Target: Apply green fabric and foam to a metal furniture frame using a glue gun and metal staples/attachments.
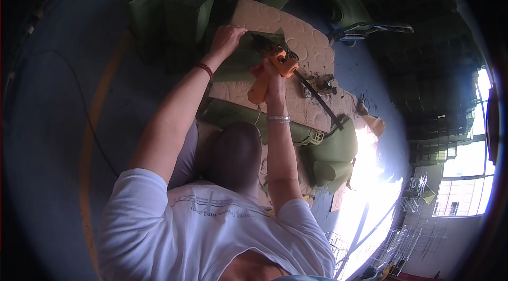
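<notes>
My right hand is wrapped round the handle of an orange glue gun, whose front end is dark and crusted. A long black glue stick juts from its back, slanting down to the right. My left hand pinches the upper left edge of a green sheet-like piece, close to the gun's front. The gun's dirty end hides part of that piece, and I cannot tell whether the two touch. Beneath them lies tan embossed cardboard.
Open green box-like forms stand at the far left. Rolled green sheet lies right of my knees. Dark lumps of residue sit on the cardboard. A black cable runs along the blue floor, beside a yellow line.
</notes>
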Tool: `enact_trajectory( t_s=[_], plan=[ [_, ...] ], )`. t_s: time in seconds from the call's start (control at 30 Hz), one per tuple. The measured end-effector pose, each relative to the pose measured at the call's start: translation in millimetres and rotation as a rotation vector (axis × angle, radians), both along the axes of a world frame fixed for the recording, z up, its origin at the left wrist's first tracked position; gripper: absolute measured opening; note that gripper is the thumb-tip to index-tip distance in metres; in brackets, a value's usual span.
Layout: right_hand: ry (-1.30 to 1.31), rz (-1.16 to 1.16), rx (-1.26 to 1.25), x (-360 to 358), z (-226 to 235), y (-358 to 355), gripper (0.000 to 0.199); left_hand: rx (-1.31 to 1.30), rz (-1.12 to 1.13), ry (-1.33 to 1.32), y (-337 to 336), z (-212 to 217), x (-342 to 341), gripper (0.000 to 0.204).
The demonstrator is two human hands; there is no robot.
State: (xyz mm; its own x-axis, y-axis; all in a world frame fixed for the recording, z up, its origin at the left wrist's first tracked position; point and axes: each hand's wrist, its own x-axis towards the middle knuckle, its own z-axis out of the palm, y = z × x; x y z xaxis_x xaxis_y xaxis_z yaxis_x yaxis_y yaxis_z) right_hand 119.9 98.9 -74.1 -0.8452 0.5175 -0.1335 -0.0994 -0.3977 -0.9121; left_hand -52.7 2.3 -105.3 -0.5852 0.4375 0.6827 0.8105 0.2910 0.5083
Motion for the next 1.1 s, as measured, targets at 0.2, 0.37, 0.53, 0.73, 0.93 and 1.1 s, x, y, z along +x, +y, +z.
enact_trajectory(
  t_s=[0.2, 0.37, 0.53, 0.73, 0.93, 1.1],
  plan=[
    [0.004, -0.033, -0.063, -2.3, -1.4, -1.6, 0.021, -0.019, 0.012, 0.012, 0.2, -0.8, -0.8, 0.016],
    [-0.004, -0.028, -0.078, 2.4, 3.6, -1.3, 0.021, -0.029, -0.003, 0.012, -0.1, 0.2, 3.2, 0.016],
    [-0.014, -0.037, -0.086, 3.4, 10.3, -1.5, 0.022, -0.023, -0.008, 0.040, 0.4, 0.7, 5.8, 0.015],
    [-0.038, -0.001, -0.066, 5.8, 25.0, 1.3, 0.020, -0.026, -0.012, 0.041, -2.4, -1.9, 3.6, 0.016],
    [0.042, 0.017, -0.285, 29.4, 21.5, 20.3, 0.019, -0.160, 0.004, -0.018, -0.4, 3.1, 13.2, 0.021],
    [0.125, 0.015, -0.333, 50.3, 13.4, 20.7, 0.019, -0.099, 0.054, -0.022, 1.5, 0.3, 11.2, 0.015]
  ],
)
